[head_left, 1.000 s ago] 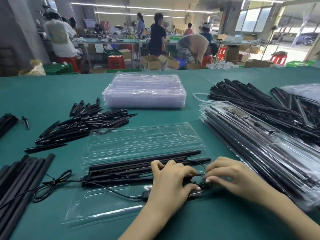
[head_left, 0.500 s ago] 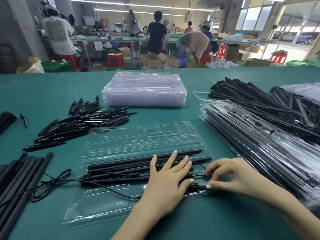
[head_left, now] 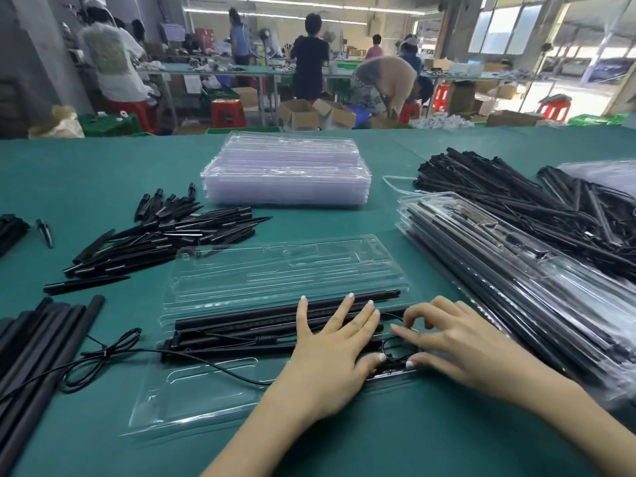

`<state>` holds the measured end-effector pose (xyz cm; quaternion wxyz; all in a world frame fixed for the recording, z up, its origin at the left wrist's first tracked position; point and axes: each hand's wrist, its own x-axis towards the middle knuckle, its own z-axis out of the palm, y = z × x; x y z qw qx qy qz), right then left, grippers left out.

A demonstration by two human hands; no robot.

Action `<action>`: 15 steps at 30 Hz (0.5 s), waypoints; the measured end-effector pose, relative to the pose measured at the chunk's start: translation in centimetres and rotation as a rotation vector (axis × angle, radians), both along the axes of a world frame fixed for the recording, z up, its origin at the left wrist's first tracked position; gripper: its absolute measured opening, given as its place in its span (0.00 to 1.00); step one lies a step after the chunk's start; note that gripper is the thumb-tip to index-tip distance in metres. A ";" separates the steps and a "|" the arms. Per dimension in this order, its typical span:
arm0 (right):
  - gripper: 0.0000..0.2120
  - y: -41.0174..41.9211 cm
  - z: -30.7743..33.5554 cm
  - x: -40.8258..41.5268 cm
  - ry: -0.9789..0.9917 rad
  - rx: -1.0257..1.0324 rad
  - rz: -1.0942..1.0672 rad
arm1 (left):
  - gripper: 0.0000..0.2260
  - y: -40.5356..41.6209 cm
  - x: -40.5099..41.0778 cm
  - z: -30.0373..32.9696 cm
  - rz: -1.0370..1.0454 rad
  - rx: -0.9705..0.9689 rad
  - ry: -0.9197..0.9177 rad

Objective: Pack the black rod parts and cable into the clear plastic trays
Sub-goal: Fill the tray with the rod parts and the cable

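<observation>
left hand [head_left: 335, 342]: flat, fingers spread, pinning the rods [head_left: 241, 321] in the tray [head_left: 192, 401]
right hand [head_left: 457, 342]: pinching cable [head_left: 395, 352] coil, tucking it into its slot

Right ends of black rods [head_left: 241, 316] in open clear tray [head_left: 275, 270] hidden under left hand [head_left: 330, 352]. Cable [head_left: 103, 352] cut off at left edge; other end lost beneath both hands. Right hand [head_left: 457, 342] hiding tray's near right corner. Thick tubes [head_left: 41, 339] cropped at left and bottom edges. Filled-tray stack [head_left: 516, 287] running off right edge. Background workers too blurred to read.
</observation>
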<state>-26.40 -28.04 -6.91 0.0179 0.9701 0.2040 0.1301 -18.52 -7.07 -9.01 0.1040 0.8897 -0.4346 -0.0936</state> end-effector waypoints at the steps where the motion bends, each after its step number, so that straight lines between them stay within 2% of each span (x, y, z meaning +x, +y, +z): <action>1: 0.19 0.2 -0.1 -0.1 -0.001 0.035 0.012 | 0.23 0.3 0.3 0.1 -0.025 -0.014 0.040; 4: 0.17 0.7 0.0 0.0 0.040 0.186 0.052 | 0.26 1.5 1.4 0.7 -0.050 -0.143 0.202; 6: 0.13 0.8 0.3 0.2 0.121 0.214 0.083 | 0.28 2.3 1.7 0.9 -0.068 -0.228 0.223; 8: 0.10 0.7 0.5 0.6 0.259 0.302 0.045 | 0.29 2.7 1.6 1.1 -0.094 -0.269 0.160; 10: 0.08 0.4 0.5 1.0 0.345 0.390 -0.014 | 0.23 2.8 1.3 1.0 -0.094 -0.318 0.033; 12: 0.05 0.2 0.5 1.2 0.364 0.458 -0.038 | 0.13 2.9 1.2 1.0 -0.087 -0.360 -0.067; 15: 0.01 0.2 0.4 1.1 0.347 0.518 -0.047 | 0.14 2.8 1.0 1.0 -0.080 -0.387 -0.071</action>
